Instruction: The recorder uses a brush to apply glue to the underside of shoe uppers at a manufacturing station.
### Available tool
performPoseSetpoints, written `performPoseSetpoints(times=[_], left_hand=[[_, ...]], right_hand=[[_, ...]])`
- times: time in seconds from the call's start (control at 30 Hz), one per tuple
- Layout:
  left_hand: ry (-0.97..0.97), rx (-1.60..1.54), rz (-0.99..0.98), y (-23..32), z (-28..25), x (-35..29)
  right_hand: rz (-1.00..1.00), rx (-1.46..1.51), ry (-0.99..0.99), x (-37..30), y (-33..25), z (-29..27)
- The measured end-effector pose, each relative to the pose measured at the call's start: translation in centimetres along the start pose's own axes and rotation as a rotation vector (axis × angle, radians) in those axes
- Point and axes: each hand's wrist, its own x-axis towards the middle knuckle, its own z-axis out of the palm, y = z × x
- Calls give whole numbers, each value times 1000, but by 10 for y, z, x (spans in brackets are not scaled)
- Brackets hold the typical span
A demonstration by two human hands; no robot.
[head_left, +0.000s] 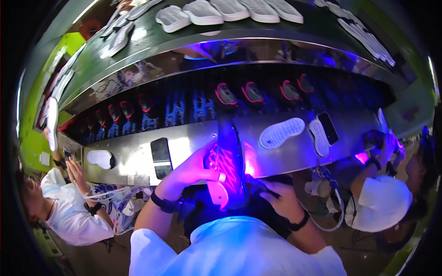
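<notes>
Before my body, violet light falls on a shoe upper (pixel 225 170), which glows pink and purple with a dark right edge. My left hand (pixel 195 168) is closed around its left side, thumb toward its lower part. To the right of the upper, my right hand (pixel 282 198) is closed on a thin dark tool (pixel 264 186) pointing at the upper's edge. The tool's tip and exact kind are lost in shadow and glare. On the metal bench (pixel 198 135) a white shoe sole (pixel 282 132) lies right of the upper.
Another sole (pixel 319 138) lies beside a dark phone (pixel 327 128); a second phone (pixel 161 158) and a sole (pixel 100 158) lie left. Behind runs a rack with several red-rimmed dark shoe uppers (pixel 252 92). Soles (pixel 202 11) line the green belt. Co-workers (pixel 69 202) (pixel 382 198) sit either side.
</notes>
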Motion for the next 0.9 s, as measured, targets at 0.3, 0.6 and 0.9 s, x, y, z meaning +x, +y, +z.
performPoseSetpoints(times=[0.3,0.6,0.9], left_hand=[[409,946,-130,-37,-43,157],[500,1186,-240,-155,-81,219],[223,1132,-299,-127,86,256]], right_hand=[[614,134,467,-161,27,-44],[812,173,639,-234,-3,-19],[793,325,586,-213,26,-4]])
